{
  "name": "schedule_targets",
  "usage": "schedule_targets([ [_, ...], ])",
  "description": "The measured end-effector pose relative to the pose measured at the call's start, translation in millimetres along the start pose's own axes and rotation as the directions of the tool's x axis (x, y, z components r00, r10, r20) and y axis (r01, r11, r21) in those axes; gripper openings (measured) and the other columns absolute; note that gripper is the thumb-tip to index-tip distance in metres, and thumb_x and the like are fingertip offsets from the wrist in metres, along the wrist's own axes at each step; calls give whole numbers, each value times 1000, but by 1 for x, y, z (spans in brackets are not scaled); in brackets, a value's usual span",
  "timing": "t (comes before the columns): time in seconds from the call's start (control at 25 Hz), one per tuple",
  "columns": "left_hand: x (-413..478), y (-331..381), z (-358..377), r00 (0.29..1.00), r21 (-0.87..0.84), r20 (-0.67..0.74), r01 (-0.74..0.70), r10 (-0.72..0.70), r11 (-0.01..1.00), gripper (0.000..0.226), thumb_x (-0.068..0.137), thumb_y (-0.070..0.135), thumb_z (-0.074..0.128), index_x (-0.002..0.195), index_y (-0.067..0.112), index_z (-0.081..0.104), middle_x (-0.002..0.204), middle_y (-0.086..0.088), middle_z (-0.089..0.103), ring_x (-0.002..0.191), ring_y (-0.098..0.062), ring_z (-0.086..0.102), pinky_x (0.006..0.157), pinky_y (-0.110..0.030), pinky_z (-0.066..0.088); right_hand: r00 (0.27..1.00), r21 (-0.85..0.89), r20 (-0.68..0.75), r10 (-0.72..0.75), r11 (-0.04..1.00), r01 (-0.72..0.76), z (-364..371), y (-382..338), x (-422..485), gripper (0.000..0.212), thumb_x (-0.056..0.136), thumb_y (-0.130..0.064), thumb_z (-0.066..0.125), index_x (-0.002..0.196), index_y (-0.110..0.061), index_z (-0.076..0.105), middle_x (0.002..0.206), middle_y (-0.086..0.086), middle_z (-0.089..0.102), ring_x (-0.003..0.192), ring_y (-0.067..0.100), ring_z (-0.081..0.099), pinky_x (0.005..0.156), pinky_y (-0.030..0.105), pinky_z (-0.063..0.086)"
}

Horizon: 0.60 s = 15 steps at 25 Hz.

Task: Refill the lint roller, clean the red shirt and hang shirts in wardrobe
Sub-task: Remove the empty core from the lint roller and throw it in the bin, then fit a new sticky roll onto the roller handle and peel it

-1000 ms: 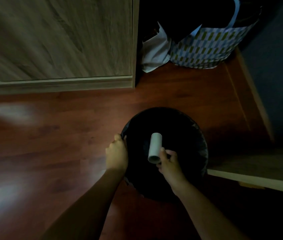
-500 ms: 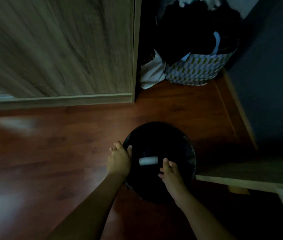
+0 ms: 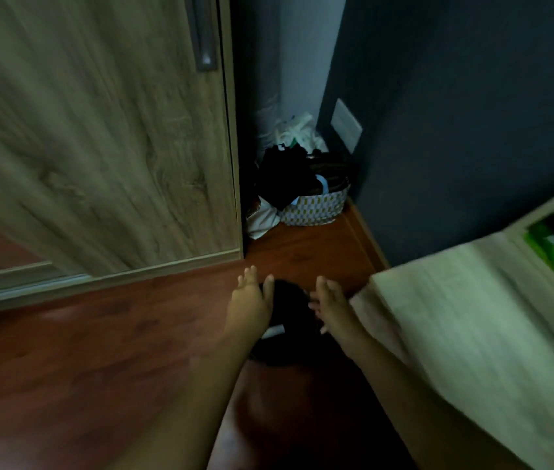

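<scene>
The white roll core, gripped by the right hand a second earlier, lay inside the black bin; both hands, left and right, were spread and empty above its rim. A patterned bag of dark clothes sat in the corner beyond, between the wardrobe door and dark wall. Red-brown wood floor; a pale wood counter closed in at right.

Tube dropped, hands free

My right hand has let go of the white tube, now lying in the black bin; both hands spread open.
</scene>
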<state>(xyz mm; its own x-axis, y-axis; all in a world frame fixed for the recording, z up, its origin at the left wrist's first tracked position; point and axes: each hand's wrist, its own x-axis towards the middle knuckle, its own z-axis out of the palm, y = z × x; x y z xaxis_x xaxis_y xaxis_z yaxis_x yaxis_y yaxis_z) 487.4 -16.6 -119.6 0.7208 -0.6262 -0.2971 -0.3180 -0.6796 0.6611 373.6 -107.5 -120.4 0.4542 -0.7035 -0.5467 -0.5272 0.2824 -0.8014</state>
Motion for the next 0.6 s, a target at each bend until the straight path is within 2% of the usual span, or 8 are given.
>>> schedule_targets([
  [0.12, -60, 52, -28, 992, -19, -26, -124, 123, 992, 52, 98, 32, 40, 141, 4, 33, 147, -22, 35, 133, -39, 36, 101, -40, 35, 987, -2, -82, -142, 990, 142, -41, -33, -71, 44, 96, -45, 33, 128, -17, 42, 124, 8, 55, 99, 18, 58, 95, 39, 46],
  [0.28, -141, 98, -23, 957, -42, -55, -289, 286, 957, 52, 98, 30, 40, 141, 2, 33, 147, -20, 36, 137, -34, 32, 105, -35, 32, 955, -29, -141, -261, 965, 259, -98, -39, -161, 28, 95, -44, 35, 113, -27, 48, 106, -2, 59, 98, 13, 59, 85, 27, 45],
  [0.36, -179, 113, -4, 937, -48, -48, -348, 346, 936, 52, 98, 30, 40, 141, 3, 32, 148, -19, 35, 140, -31, 26, 107, -34, 30, 935, -67, -187, -300, 954, 293, -129, -19, -199, 25, 95, -42, 38, 114, -29, 49, 109, -3, 60, 100, 12, 58, 86, 23, 43],
  [0.48, -232, 122, 38, 925, -57, -20, -380, 379, 923, 52, 97, 28, 43, 141, 2, 33, 148, -18, 36, 142, -28, 23, 107, -33, 29, 910, -149, -226, -347, 936, 319, -179, 31, -252, 29, 95, -30, 44, 122, -20, 50, 108, -4, 59, 92, -4, 55, 75, 0, 37],
  [0.52, -251, 128, 57, 918, -59, 4, -395, 396, 917, 52, 97, 28, 43, 141, 2, 33, 148, -18, 36, 142, -27, 22, 108, -33, 29, 906, -167, -231, -354, 932, 322, -199, 53, -268, 30, 95, -28, 45, 123, -18, 50, 109, -3, 59, 92, -9, 52, 74, -2, 36],
  [0.6, -283, 141, 97, 908, -39, 58, -414, 416, 909, 53, 97, 29, 43, 142, 4, 32, 149, -15, 34, 143, -23, 21, 111, -32, 26, 903, -197, -231, -361, 927, 320, -243, 97, -290, 30, 94, -29, 48, 123, -19, 49, 116, 0, 59, 97, -7, 54, 86, 8, 42],
])
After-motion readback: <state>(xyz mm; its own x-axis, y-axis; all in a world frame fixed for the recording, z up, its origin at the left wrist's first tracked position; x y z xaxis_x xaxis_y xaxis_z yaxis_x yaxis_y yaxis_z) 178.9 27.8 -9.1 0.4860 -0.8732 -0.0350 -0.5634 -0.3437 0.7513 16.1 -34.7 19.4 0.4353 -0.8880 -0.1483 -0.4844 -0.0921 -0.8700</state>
